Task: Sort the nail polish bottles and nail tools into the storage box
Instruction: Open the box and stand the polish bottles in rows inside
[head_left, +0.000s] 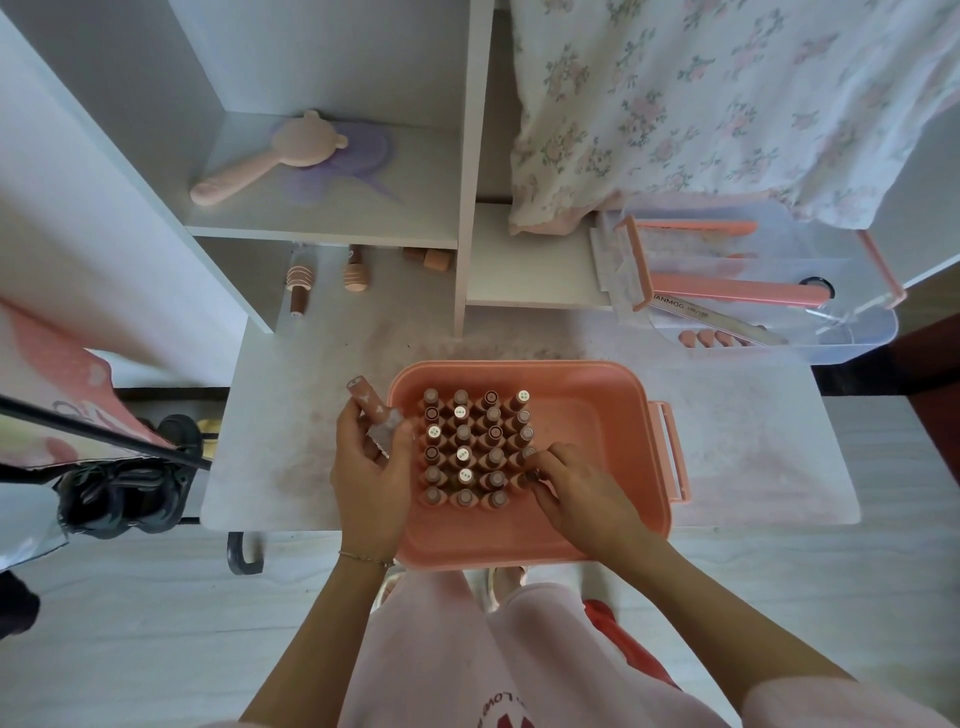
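Observation:
A pink storage box (613, 415) sits on the white table in front of me. Several nail polish bottles (475, 447) stand upright in rows in its left half. My left hand (371, 467) is at the box's left rim and grips a pink bottle (366, 402) together with a clear jagged piece. Inside the box, my right hand (576, 486) pinches a bottle (531, 474) at the right edge of the rows. Two more striped bottles (300, 280) and small caps (428, 258) lie under the shelf at the back.
A clear lid tray (852, 322) with pink nail files and tools rests at the back right. On the shelf above lie a pink brush (260, 161) and a purple item. Floral cloth (727, 104) hangs at the top right. Dark shoes (124, 493) are on the floor to the left.

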